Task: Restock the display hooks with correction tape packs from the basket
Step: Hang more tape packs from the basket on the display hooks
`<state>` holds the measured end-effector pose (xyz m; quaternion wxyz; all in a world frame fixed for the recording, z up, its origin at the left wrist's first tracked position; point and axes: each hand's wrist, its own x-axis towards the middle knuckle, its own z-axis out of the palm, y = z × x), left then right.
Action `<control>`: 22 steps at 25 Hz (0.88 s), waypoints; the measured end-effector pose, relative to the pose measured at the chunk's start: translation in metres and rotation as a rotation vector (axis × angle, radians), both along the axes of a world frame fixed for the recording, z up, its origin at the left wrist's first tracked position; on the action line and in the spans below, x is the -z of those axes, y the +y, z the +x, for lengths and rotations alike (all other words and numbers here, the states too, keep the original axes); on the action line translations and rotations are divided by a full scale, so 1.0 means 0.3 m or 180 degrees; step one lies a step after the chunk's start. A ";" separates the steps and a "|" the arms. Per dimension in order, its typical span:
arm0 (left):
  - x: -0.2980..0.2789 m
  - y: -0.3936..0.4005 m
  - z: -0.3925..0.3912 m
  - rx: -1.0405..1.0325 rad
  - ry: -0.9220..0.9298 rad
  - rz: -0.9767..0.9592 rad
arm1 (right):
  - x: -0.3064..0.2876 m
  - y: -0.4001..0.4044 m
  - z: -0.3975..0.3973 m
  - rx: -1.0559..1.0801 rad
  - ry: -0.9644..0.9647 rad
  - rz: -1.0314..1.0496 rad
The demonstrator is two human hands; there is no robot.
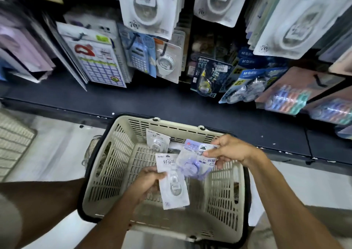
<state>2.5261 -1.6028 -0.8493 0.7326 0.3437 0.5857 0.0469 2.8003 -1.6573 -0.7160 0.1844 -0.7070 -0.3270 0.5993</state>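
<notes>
The left hand (147, 180) pinches a white correction tape pack (172, 182) by its left edge, thumb on the printed card face, fingers behind it. The pack stands roughly upright over the middle of the basket (226, 197), its clear blister facing the camera. At about one o'clock from it, the right hand (229, 150) grips a second, lilac-tinted pack (194, 163) at its upper right corner, thumb on top. That pack tilts down toward seven o'clock and its lower left corner overlaps or touches the white pack's upper right; which of the two I cannot tell, since the lilac pack is blurred.

A third pack (157, 139), white with a round clear blister, leans against the far wall of the basket at about eleven o'clock from the held pair. Something dark lies on the basket floor just beside it, too blurred to name.

The basket is cream plastic with slotted walls and a black handle folded down around its rim. It sits on a pale floor, close to the dark base ledge (152, 100) of the display at twelve o'clock.

Above the ledge, goods hang on hooks: large white correction tape packs (150, 7) at twelve o'clock, a blue calculator card (140, 56) and a calendar-like card (97, 62) at eleven, a dark pack (208, 76) and blue multi-packs (247, 85) at one, and cards of coloured tape rolls (287, 98) at two o'clock.
</notes>
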 end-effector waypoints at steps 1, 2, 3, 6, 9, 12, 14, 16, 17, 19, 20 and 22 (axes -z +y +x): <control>0.006 0.003 -0.013 0.0043 0.0122 0.0217 | -0.007 0.006 -0.001 0.0077 0.0026 0.0020; 0.012 0.002 -0.027 0.0052 0.0246 0.0410 | -0.019 0.019 0.005 0.0112 -0.0032 0.0061; 0.013 0.003 -0.040 0.0045 0.0343 0.0524 | -0.032 0.038 0.015 0.0072 -0.0079 0.0105; 0.024 0.029 -0.067 -0.0239 0.0182 0.0356 | -0.028 0.108 -0.017 -0.0149 0.0109 -0.0118; 0.012 0.054 -0.059 -0.0455 -0.0898 -0.0286 | 0.064 0.151 -0.191 -0.0309 -0.0350 -0.0441; -0.004 0.060 -0.073 -0.0082 -0.1331 -0.0402 | 0.225 0.168 -0.382 0.0206 -0.0779 -0.0392; 0.004 0.056 -0.091 0.0098 -0.0630 0.0171 | 0.300 0.178 -0.462 0.0270 -0.1615 0.0014; 0.029 0.056 -0.112 -0.0355 0.0018 0.0446 | 0.354 0.194 -0.486 -0.0011 -0.2656 0.0809; 0.042 0.058 -0.123 -0.0662 0.0236 0.0469 | 0.376 0.203 -0.490 -0.0152 -0.2846 0.1118; 0.061 0.069 -0.144 -0.1152 0.0530 0.0480 | 0.412 0.224 -0.497 -0.0494 -0.2865 0.1215; 0.065 0.074 -0.148 -0.1318 0.0602 0.0498 | 0.433 0.229 -0.507 -0.0638 -0.2814 0.1099; 0.074 0.083 -0.150 -0.1534 0.0726 0.0542 | 0.477 0.222 -0.536 -0.0355 -0.2803 0.0731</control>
